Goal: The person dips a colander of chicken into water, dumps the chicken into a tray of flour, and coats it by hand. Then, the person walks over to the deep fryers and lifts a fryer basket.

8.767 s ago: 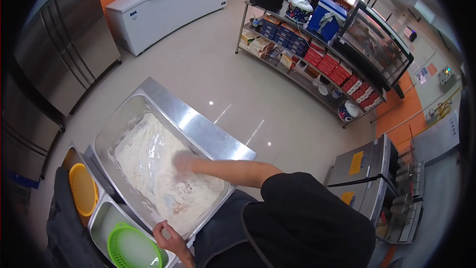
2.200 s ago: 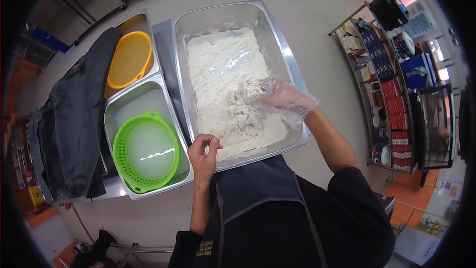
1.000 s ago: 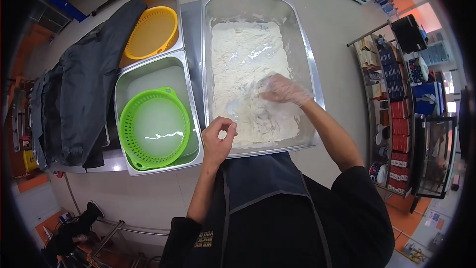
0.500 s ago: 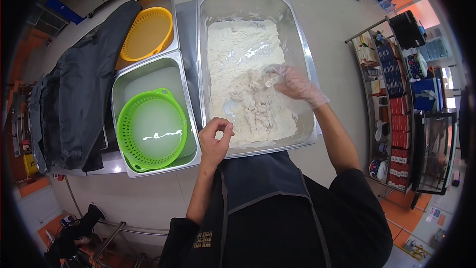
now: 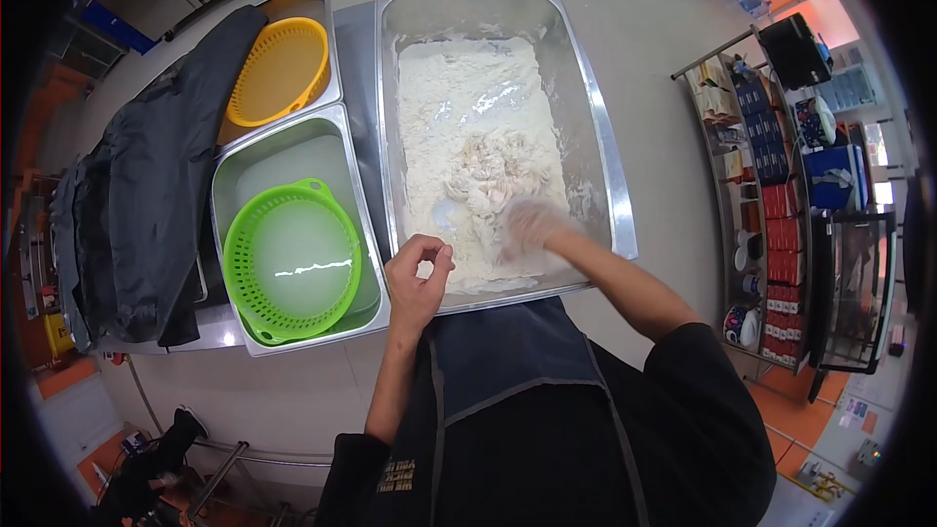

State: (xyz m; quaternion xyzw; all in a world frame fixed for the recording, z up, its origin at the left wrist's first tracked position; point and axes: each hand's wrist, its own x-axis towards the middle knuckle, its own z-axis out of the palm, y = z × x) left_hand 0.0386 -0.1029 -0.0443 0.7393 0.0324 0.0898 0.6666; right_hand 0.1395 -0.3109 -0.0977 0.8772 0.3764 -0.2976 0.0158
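A deep steel pan (image 5: 597, 137) holds a bed of white flour-like powder (image 5: 464, 83). Near its middle lies a heap of coated, lumpy pieces (image 5: 498, 171); their kind is hidden under the powder. My right hand (image 5: 535, 229), in a clear plastic glove, is low in the pan at the near side of this heap. Motion smears its fingers, so whether they grip anything is unclear. My bare left hand (image 5: 418, 278) hovers at the pan's near left corner, fingers curled toward the thumb, with nothing visible in them.
Left of the pan, a green basket (image 5: 234, 268) sits in a smaller steel pan (image 5: 366, 234) of cloudy liquid. Behind it, a yellow basket (image 5: 317, 88) stands in another pan. Dark cloth (image 5: 146, 176) covers the far left. A stocked shelf rack (image 5: 727, 146) stands at right.
My right hand has moved from the right side of the heap toward the pan's near edge, leaving the coated pieces uncovered. My left hand keeps its curled pose.
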